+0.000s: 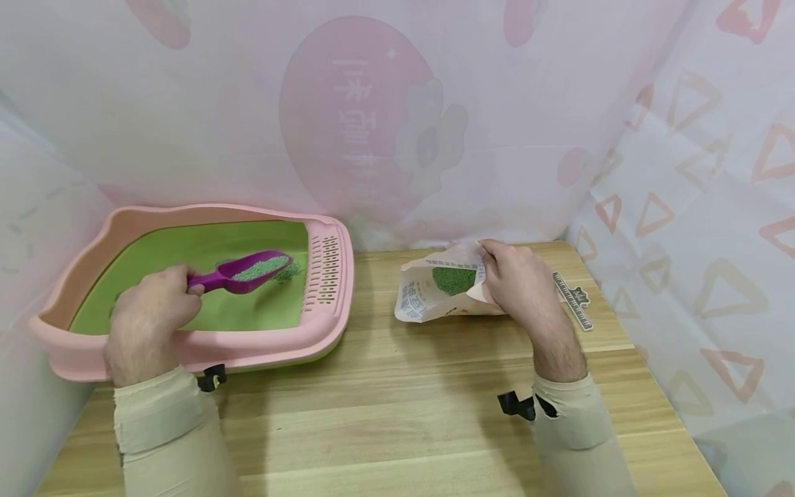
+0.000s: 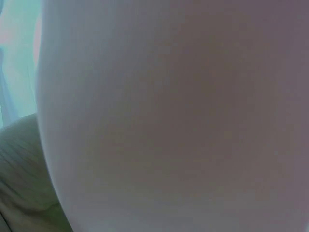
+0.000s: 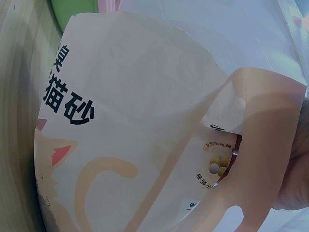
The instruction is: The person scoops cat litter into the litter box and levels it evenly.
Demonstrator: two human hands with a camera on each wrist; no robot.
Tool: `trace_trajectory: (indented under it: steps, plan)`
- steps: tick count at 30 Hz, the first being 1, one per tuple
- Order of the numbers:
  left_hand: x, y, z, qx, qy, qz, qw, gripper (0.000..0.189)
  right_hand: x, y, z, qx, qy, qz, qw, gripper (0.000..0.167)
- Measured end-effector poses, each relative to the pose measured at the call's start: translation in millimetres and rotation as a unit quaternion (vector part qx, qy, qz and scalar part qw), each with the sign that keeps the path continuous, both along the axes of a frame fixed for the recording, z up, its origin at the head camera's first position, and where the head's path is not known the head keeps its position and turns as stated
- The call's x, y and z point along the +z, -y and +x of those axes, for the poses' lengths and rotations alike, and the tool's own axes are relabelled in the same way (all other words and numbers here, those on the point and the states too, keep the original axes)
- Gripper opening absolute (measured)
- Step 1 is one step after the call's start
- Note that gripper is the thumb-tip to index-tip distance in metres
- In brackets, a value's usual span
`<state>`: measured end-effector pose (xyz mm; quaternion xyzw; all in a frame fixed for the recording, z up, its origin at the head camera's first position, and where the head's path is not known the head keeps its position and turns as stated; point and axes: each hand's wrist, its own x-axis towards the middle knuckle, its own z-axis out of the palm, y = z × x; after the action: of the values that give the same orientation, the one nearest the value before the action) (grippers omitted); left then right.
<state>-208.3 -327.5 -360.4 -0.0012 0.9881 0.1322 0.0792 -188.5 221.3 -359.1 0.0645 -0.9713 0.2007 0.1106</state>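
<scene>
My left hand (image 1: 152, 310) grips the handle of a purple scoop (image 1: 214, 279) above the pink litter box (image 1: 338, 324). Green litter pellets (image 1: 263, 268) lie in the scoop. A small patch of the same pellets (image 1: 295, 268) shows on the box's green floor, behind the scoop. Over on the right, my right hand (image 1: 524, 283) holds the edge of a cat litter bag (image 1: 413, 300), whose mouth gapes with green pellets inside. The right wrist view shows the bag's printed side (image 3: 125, 96) close up. A blurred pale surface fills most of the left wrist view.
Slots pierce the pink ledge (image 1: 326, 269) at the litter box's right end. A flat strip with a cat figure (image 1: 577, 298) lies on the wooden table (image 1: 373, 414) beyond my right wrist. Printed sheets (image 1: 528, 138) surround the back and sides.
</scene>
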Motion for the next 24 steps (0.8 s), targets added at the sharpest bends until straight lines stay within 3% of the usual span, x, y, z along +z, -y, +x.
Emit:
trace_trajectory:
  steps: [12, 24]
  plan:
    - [2.7, 1.4, 2.6, 0.0, 0.01, -0.011, 0.9999, 0.034, -2.7, 1.8, 0.7, 0.001, 0.004, -0.006, 1.0, 0.036]
    - [8.1, 0.9, -6.4, -0.041, 0.024, -0.068, 0.9965, 0.032, -5.0, 2.9, -0.5, 0.003, 0.001, -0.003, 1.0, 0.032]
